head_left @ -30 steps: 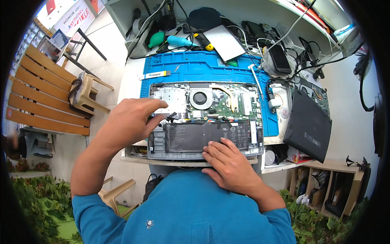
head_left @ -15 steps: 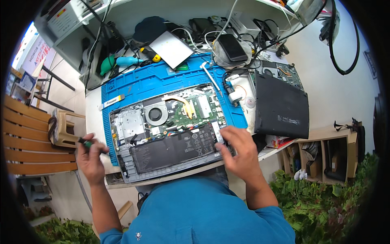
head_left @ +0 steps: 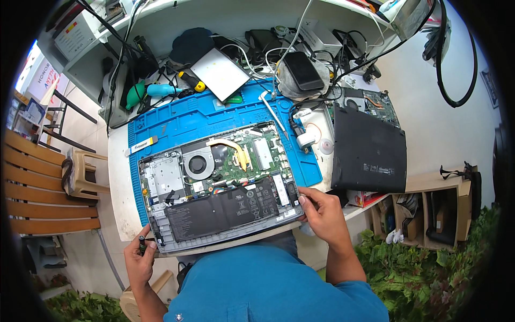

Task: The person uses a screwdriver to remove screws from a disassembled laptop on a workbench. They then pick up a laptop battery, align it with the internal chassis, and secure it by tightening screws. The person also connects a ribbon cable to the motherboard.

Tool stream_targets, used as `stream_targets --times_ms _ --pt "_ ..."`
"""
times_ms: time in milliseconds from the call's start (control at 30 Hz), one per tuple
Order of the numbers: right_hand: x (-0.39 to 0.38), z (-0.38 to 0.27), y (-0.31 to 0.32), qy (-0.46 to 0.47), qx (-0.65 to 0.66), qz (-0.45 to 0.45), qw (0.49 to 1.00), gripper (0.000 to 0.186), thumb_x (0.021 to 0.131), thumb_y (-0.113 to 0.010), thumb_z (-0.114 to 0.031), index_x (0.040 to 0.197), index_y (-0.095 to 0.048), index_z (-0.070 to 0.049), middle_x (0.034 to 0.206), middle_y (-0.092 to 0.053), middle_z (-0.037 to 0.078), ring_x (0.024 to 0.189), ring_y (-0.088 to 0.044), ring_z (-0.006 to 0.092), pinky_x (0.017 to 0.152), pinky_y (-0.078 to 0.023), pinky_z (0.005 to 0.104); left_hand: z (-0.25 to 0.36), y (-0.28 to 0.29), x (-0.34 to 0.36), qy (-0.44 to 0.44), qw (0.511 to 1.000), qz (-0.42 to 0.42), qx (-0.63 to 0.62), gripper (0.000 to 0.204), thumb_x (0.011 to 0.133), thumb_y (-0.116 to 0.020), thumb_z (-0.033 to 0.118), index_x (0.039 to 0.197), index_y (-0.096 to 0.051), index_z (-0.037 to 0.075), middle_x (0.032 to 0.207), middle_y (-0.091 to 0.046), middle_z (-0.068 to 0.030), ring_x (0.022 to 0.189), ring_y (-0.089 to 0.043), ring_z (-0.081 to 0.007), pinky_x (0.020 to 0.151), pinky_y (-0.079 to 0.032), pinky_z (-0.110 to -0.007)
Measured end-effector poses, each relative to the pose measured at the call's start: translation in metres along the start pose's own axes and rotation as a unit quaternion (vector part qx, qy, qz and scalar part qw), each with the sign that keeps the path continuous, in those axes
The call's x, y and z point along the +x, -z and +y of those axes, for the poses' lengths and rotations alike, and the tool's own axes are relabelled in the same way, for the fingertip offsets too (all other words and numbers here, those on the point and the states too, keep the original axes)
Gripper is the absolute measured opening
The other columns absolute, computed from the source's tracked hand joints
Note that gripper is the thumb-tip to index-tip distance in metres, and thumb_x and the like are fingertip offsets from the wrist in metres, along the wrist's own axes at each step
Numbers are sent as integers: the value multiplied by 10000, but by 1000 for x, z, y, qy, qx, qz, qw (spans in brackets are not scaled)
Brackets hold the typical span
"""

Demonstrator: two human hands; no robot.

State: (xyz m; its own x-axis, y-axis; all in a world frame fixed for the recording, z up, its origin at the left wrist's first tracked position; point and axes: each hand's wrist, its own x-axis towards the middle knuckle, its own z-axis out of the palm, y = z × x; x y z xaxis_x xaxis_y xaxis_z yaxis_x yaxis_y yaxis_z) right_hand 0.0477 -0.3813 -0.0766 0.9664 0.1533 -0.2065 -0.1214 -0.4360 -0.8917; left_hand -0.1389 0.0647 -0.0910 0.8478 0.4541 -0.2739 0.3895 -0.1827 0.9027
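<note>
An opened laptop base (head_left: 164, 185) lies before me, its inside bared. Across its near half runs a black battery (head_left: 214, 213); a round fan (head_left: 198, 164) and a copper-coloured heat pipe (head_left: 240, 154) sit farther back. My left hand (head_left: 140, 262) is closed around a slim dark green tool, apparently a small screwdriver (head_left: 142, 244), while its fingers touch the base's near left corner. At the near right corner, my right hand (head_left: 325, 216) pinches the base's edge between thumb and fingers. The tool's tip cannot be made out.
A blue repair mat (head_left: 177, 119) lies under the laptop. At right is a black laptop part (head_left: 369, 153) beside a bare circuit board (head_left: 370, 102). Behind stand a phone (head_left: 303, 71), a white flat box (head_left: 221, 74), a yellow-black screwdriver (head_left: 192, 81) and tangled cables.
Both hands have come down onto the laptop's near corners from just above or beside it. The base has shifted slightly toward me and left in view, as has the bench around it.
</note>
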Motion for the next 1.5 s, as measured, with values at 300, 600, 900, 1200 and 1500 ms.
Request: stream_targets --times_ms 300,600,900,1200,1500 --pt "0 0 5 -33 101 -14 994 298 1097 -693 -70 1334 -754 101 911 -789 101 695 -715 91 609 -611 269 -6 4 3 -4 996 3 -87 525 1010 -834 141 1473 -702 -70 826 -639 59 600 -452 12 520 -299 -202" --pt "-3 6 0 16 -36 -13 999 292 1083 -700 -73 1309 -765 100 827 -778 87 642 -691 86 581 -577 275 -7 0 6 9 998 -5 -60 535 1010 -825 103 1490 -680 -81 825 -659 57 615 -490 -3 533 -331 -204" --pt "5 -18 5 121 -208 18 970 244 1014 -728 -106 1190 -794 50 828 -757 211 660 -748 280 653 -577 421 -5 1 5 19 997 -11 -75 536 1017 -823 114 1491 -675 -87 834 -666 44 646 -516 -19 557 -365 -212" --pt "70 -58 -19 264 -342 36 901 388 992 -631 -10 1372 -708 -19 1095 -697 200 937 -733 427 812 -605 533 -1 3 10 -25 999 -31 -17 501 1032 -819 138 1471 -693 -68 907 -716 -14 806 -645 -82 737 -538 -254" --pt "119 -59 -35 224 -481 -12 847 536 927 -611 -12 1458 -673 24 1178 -710 238 1069 -746 396 918 -618 518 -10 -2 4 -30 997 -27 -70 490 1061 -793 136 1493 -673 -63 950 -747 -40 808 -663 -85 714 -560 -255"
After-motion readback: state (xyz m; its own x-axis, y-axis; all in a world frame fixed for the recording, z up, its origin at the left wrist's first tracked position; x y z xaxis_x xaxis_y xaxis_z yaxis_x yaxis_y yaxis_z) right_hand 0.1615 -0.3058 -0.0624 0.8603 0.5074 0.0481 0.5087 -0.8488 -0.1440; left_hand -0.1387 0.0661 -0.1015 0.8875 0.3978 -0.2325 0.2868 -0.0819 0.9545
